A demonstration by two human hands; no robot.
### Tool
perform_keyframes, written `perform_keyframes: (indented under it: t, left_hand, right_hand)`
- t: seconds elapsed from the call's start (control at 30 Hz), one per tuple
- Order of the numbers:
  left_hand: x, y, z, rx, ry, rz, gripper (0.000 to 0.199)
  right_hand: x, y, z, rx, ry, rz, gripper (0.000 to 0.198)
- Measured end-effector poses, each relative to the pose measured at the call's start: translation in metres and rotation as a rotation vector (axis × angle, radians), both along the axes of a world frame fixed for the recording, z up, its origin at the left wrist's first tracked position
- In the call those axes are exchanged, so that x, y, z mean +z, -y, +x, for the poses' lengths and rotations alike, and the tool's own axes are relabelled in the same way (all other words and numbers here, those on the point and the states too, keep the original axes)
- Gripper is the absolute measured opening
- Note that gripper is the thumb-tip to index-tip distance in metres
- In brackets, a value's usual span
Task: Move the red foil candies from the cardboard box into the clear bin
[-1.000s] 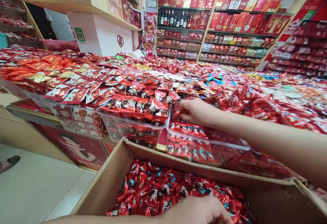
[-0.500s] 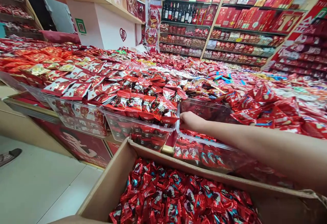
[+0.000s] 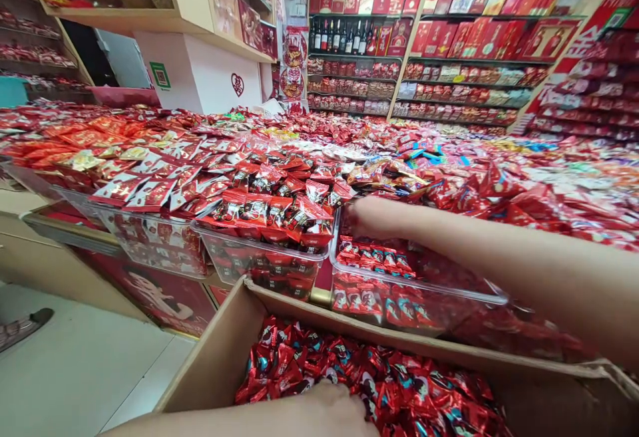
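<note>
My left hand point(image 3: 337, 410) is inside the open cardboard box point(image 3: 200, 364), knuckles up. It touches the pile of small red-wrapped candies point(image 3: 424, 387), and its fingertips are hidden among them. My right hand point(image 3: 367, 217) is over the back left part of a clear plastic bin point(image 3: 419, 284) just beyond the box. That hand is blurred and its fingers point down out of sight, so any contents cannot be seen. Neat rows of similar red-wrapped candies point(image 3: 377, 257) lie at the front left of this bin.
A full clear bin of red and black packets point(image 3: 274, 217) stands to the left, touching or nearly touching the bin. More heaped packets point(image 3: 144, 181) spread along the counter. Shelves of boxes and bottles point(image 3: 344, 36) line the back. A person's shoe point(image 3: 30, 327) shows on the floor at left.
My left hand has come into view and onto the candies in the box. My right hand has risen slightly and moved back, uncovering more candy rows in the bin. The view has shifted slightly.
</note>
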State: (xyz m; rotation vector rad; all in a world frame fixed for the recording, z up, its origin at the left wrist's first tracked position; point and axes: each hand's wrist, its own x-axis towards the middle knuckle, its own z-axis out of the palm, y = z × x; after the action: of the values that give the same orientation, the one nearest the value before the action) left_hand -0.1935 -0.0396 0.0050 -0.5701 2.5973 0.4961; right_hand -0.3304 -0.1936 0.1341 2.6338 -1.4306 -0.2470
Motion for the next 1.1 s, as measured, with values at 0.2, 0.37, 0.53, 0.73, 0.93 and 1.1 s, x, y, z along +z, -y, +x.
perform_keyframes:
  t: [0.2,0.37,0.53,0.73,0.93,1.1]
  left_hand:
    - [0.008,-0.001,0.001,0.177,0.058,-0.045,0.037]
    - [-0.006,0.007,-0.004,0.289,0.109,0.071,0.042]
    - [0.0,0.01,-0.007,0.476,-0.039,0.146,0.028]
    - [0.005,0.003,-0.019,0.72,-0.375,0.418,0.033]
    - [0.016,0.004,-0.02,0.827,-0.528,0.692,0.049]
    - [0.026,0.011,-0.014,0.818,-0.503,0.898,0.058]
  right_hand:
    - [0.048,-0.108,-0.018,0.002,0.329,0.153,0.016]
    - [-0.051,-0.181,-0.033,0.013,0.246,0.566,0.01]
    - [-0.152,-0.182,-0.059,-0.165,0.553,0.852,0.02]
    - [-0.148,-0.171,-0.065,-0.372,1.177,1.167,0.031]
    - [-0.129,-0.171,-0.064,-0.442,1.407,1.198,0.033]
    - [-0.122,-0.174,-0.061,-0.45,1.434,1.209,0.037]
